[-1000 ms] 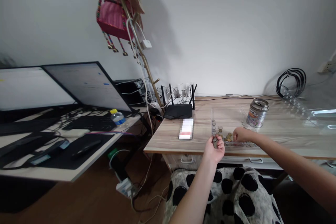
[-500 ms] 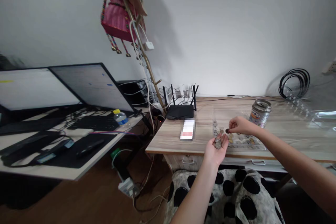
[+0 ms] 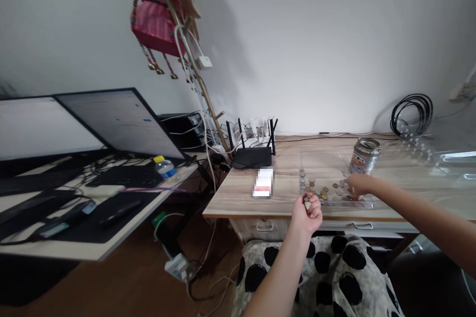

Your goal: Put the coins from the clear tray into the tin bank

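Palm up, my left hand (image 3: 308,214) is curled around several silver coins (image 3: 307,203), which show between its fingers and palm. It is above the front edge of a clear plastic tray (image 3: 368,204) on the wooden desk. Loose gold and silver coins (image 3: 325,193) lie in the tray, with a column of silver ones (image 3: 302,181) along its left side. My right hand (image 3: 359,185) reaches down over the coins at the tray's right part; its fingertips are blurred and partly hidden. Just behind that hand stands a metal can (image 3: 366,156) with a printed label.
A phone (image 3: 263,183) with a blurred screen lies left of the tray, before a black router (image 3: 253,157). Coiled black cable (image 3: 412,114) leans on the wall at the back right. Monitors (image 3: 122,121) and a bottle (image 3: 164,167) occupy another desk at left.
My right hand has moved right, from beside my left hand to the tray's right part. The fingers of my left hand have curled over the coins. The view has shifted slightly right.
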Action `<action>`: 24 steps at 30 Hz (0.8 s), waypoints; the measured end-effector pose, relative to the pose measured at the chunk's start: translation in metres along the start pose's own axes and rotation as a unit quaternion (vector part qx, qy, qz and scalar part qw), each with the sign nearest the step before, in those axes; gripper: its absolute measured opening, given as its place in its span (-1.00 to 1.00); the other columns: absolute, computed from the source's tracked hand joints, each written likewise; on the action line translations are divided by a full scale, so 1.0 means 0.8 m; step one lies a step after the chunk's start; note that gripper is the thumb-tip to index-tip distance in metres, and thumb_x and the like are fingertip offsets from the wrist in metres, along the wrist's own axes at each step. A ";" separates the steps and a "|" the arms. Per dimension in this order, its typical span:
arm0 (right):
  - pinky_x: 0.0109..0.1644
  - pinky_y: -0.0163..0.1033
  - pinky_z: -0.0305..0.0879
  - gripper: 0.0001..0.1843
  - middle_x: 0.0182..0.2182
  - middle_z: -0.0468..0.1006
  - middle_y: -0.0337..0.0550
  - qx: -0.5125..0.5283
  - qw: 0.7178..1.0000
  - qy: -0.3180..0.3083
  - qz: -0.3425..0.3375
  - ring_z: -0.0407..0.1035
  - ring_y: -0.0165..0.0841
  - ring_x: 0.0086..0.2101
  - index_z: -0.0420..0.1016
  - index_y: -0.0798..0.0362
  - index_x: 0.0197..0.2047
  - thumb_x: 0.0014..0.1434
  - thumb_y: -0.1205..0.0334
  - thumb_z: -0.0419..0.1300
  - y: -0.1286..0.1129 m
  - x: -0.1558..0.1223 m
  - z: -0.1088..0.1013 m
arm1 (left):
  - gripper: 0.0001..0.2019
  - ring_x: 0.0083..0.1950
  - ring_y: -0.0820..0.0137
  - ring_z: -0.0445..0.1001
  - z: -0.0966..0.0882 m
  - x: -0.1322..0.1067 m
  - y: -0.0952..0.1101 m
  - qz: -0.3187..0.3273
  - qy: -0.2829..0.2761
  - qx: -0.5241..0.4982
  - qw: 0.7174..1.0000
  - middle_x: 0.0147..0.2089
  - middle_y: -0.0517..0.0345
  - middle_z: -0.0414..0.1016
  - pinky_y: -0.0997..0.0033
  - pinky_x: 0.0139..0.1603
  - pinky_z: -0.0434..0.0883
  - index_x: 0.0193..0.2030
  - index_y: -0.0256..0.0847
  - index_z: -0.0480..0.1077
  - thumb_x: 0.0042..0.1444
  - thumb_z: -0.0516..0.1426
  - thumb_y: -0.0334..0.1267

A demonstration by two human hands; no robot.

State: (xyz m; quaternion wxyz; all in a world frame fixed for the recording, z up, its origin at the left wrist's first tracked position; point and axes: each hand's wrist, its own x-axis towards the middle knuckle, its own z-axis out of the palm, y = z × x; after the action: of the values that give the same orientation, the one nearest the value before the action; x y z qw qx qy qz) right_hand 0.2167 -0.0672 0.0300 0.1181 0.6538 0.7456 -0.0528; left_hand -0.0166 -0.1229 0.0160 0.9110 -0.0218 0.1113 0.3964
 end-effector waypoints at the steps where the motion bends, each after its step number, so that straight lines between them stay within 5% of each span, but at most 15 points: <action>1: -0.39 -0.22 0.19 -0.73 -0.52 0.48 -0.04 -0.011 1.000 -0.007 0.001 0.35 -0.18 -0.40 0.48 0.10 -0.56 -0.51 0.38 0.29 0.003 -0.003 0.008 | -0.83 -0.72 0.70 -0.13 0.001 -0.001 -0.001 0.006 0.003 0.001 1.000 -0.61 0.32 0.00 0.69 -0.80 -0.15 -0.56 -0.28 0.09 0.04 -0.09 -0.39; 7: -0.31 -0.16 0.19 -0.86 -0.41 0.48 0.14 -0.046 0.999 -0.017 -0.008 0.35 -0.13 -0.32 0.47 0.18 -0.54 -0.24 0.30 0.16 0.004 -0.009 0.023 | -0.87 -0.71 0.69 -0.10 0.001 0.004 -0.007 -0.007 0.025 -0.007 1.000 -0.59 0.30 0.03 0.69 -0.78 -0.17 -0.53 -0.28 0.11 0.02 -0.09 -0.41; 16: -0.38 -0.27 0.18 -0.91 -0.56 0.49 0.03 -0.027 0.999 -0.016 -0.038 0.37 -0.27 -0.44 0.42 0.19 -0.68 -0.27 0.37 0.12 0.001 -0.010 0.025 | -0.87 -0.69 0.68 -0.07 -0.002 0.002 0.001 0.005 0.020 -0.022 1.000 -0.57 0.27 0.06 0.69 -0.77 -0.12 -0.51 -0.29 0.12 0.02 -0.11 -0.40; 21: -0.42 -0.31 0.18 -0.97 -0.60 0.47 -0.05 0.037 0.998 0.042 -0.034 0.36 -0.31 -0.48 0.41 0.17 -0.67 -0.32 0.41 0.15 0.009 -0.002 -0.002 | -0.84 -0.69 0.68 -0.05 0.035 0.052 0.012 0.029 0.060 0.036 0.997 -0.56 0.19 0.13 0.70 -0.79 -0.10 -0.50 -0.33 0.18 0.03 -0.12 -0.35; 24: -0.41 -0.38 0.20 -0.81 -0.46 0.50 -0.14 0.105 0.987 0.113 -0.044 0.35 -0.41 -0.44 0.45 0.10 -0.40 -0.15 0.27 0.09 0.008 0.014 -0.041 | -0.82 -0.63 0.60 0.15 0.065 0.104 0.025 0.134 0.138 0.095 0.977 -0.57 0.15 0.16 0.68 -0.73 0.09 -0.51 -0.33 0.19 0.03 -0.14 -0.40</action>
State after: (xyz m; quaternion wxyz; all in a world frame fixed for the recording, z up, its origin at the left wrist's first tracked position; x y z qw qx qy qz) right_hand 0.2182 -0.0479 0.0597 -0.0382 0.6311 0.7723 -0.0616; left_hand 0.0336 -0.0429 0.0496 0.8235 0.0256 0.2746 0.4958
